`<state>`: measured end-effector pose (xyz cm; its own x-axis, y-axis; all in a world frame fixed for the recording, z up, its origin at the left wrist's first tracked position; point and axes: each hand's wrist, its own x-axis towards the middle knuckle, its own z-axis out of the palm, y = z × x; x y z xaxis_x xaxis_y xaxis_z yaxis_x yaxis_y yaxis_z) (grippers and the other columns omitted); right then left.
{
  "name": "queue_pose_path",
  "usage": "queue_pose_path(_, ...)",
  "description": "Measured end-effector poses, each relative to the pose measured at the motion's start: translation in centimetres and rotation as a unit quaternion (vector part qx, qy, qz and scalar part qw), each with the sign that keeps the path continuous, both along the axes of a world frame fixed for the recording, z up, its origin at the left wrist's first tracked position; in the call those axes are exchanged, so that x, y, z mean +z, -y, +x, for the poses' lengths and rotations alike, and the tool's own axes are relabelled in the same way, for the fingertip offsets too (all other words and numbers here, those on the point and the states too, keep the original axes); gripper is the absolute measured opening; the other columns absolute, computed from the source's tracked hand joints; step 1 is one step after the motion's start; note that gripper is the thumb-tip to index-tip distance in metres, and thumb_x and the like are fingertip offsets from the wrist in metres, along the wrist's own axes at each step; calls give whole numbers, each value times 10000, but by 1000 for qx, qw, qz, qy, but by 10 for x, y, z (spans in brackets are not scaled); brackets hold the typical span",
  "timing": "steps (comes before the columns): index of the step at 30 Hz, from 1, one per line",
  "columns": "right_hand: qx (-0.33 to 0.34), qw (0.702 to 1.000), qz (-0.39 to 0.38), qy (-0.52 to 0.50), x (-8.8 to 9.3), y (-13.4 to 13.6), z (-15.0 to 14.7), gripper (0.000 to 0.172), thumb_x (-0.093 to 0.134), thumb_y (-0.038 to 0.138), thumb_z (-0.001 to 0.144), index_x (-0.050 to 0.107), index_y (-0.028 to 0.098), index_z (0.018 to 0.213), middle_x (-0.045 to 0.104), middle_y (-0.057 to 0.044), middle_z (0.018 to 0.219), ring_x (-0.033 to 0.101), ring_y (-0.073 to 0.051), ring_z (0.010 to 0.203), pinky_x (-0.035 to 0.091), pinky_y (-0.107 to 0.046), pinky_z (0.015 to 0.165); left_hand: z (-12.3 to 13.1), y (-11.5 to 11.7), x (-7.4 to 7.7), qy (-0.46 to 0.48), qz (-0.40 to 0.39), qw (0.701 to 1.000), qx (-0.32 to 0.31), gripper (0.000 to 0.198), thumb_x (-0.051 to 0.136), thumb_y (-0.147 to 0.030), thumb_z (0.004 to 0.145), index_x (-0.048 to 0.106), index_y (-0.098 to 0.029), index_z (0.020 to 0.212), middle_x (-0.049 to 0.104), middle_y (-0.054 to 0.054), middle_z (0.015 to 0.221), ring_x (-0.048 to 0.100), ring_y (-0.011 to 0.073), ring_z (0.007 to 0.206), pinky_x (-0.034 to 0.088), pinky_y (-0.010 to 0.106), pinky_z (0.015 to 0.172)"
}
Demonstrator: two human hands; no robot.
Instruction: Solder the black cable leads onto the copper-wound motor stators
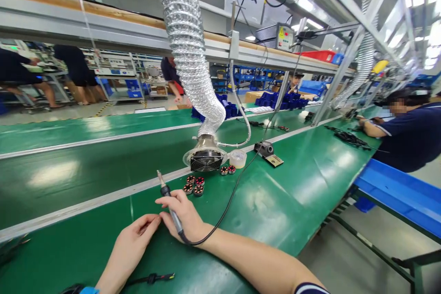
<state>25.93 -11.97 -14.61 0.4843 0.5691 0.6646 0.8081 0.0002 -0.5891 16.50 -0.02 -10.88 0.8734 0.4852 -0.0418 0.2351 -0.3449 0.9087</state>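
Note:
My right hand (188, 218) is wrapped round a soldering iron (175, 220), its bare metal tip slanting up to the left and its black cord looping back over my forearm. Close beside it, my left hand (132, 243) has thumb and fingers pinched together, the fingertips near my right hand; whatever they hold is hidden or too small to make out. Beyond my hands lie several small round motor stators (199, 190) with copper windings. Two more stators (224, 170) lie by a roll of tape (237, 159). A black cable with bare coloured ends (160, 278) lies below my left hand.
A fume extractor fan (206, 161) hangs low from a silver duct (188, 41) over the green bench (262, 206). A soldering iron stand (264, 149) sits farther right. Black cables (351, 138) lie near a seated co-worker (409, 133); a blue tray (399, 193) adjoins the bench.

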Motion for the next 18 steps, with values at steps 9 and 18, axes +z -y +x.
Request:
queue_pose_path(9, 77, 996, 38, -33, -12, 1, -2, 383, 429, 53, 879, 539, 196, 1217, 460, -79, 1115, 594, -105, 925, 503, -250, 887, -4, 2, -17, 53, 37, 998, -18, 377, 534, -501, 792, 656, -145, 764, 641, 41, 747, 550, 167, 706, 426, 260, 678)
queue_pose_path(18, 48, 998, 34, 27, -5, 4, -5, 299, 418, 88, 926, 544, 200, 1173, 459, -68, 1054, 580, -106, 882, 509, -239, 833, -8, 0, -20, 44, 18, 998, -43, 317, 508, -448, 831, 617, -151, 807, 552, 0, 685, 480, 114, 566, 389, 237, 562)
